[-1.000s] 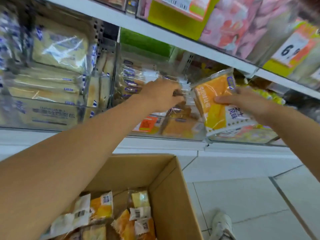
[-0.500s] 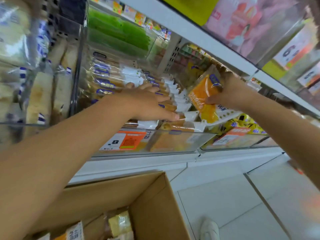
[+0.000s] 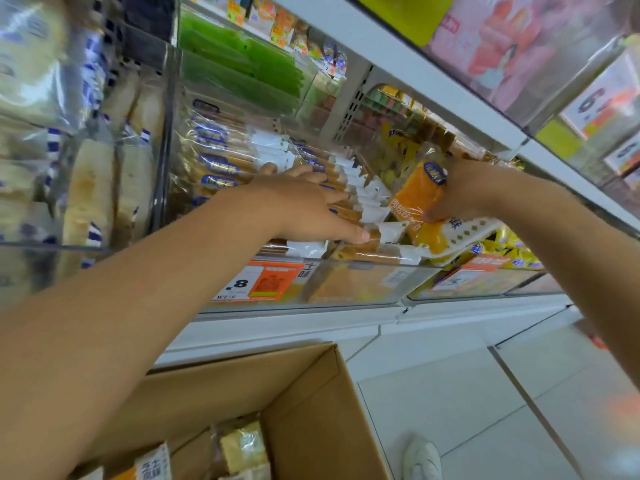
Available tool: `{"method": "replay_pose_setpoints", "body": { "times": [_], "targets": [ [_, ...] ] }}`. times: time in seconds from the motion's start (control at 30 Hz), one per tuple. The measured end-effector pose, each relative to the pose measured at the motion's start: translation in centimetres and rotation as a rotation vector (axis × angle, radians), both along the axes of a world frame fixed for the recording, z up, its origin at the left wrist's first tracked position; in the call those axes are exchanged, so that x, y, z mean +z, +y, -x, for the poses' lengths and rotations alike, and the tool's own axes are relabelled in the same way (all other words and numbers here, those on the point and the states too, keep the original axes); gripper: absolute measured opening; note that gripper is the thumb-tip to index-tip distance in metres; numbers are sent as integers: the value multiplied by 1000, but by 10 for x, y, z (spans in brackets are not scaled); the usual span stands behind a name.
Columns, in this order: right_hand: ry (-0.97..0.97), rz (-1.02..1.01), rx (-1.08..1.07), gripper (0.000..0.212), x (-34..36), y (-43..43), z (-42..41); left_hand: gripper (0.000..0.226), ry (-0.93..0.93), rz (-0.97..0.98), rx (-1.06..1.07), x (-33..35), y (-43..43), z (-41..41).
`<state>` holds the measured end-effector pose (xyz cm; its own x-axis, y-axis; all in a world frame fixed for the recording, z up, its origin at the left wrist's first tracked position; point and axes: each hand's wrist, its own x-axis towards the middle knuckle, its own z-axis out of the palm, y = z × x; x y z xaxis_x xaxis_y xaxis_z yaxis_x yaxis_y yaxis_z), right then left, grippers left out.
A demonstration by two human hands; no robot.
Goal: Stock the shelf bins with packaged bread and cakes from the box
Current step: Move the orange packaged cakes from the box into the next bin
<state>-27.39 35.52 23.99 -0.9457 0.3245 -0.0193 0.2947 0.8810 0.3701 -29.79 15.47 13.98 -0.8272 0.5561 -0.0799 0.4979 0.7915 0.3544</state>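
The middle clear bin (image 3: 349,289) looks nearly full of upright cake packets (image 3: 367,197). The left hand (image 3: 311,209), fingers straight and together, presses on that row, while the right hand (image 3: 464,192) grips an orange cake packet (image 3: 417,199) at the bin's right end, not yet slotted in. The cardboard box (image 3: 304,407) below holds more packets (image 3: 242,448), though their number is hard to tell, so stocking seems unfinished.

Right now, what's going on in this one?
A person is stocking a shelf bin with packaged cakes. The left hand lies with straight fingers on the row of packets standing in the bin. The right hand grips an orange packet at the right end of that row, not yet set down among them. The box on the floor below has more packets in it.
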Motion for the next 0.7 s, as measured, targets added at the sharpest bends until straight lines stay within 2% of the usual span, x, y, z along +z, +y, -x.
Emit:
{"method": "replay_pose_setpoints", "body": {
  "times": [0.1,0.23,0.33,0.4,0.47,0.57,0.63,0.7],
  "targets": [
    [10,-34,9,50,-11,-3,5,96,-4,5,1,0,0,0],
    [57,63,66,61,-35,1,13,94,6,9,5,2,1,-2],
    [184,252,221,53,-35,4,-3,94,-8,-2,8,2,0,-2],
    [226,282,346,67,-36,7,-10,94,-8,-6,10,1,0,-2],
    [124,370,357,74,-45,7,-8,94,3,7,10,2,1,-2],
    [-74,626,272,75,-69,5,-3,92,-1,16,14,3,0,-3],
    [-76,809,265,79,-78,8,-3,92,-2,23,13,4,1,-4],
    [-42,820,288,84,-81,15,0,91,-1,33,14,3,2,-4]
  ]
}}
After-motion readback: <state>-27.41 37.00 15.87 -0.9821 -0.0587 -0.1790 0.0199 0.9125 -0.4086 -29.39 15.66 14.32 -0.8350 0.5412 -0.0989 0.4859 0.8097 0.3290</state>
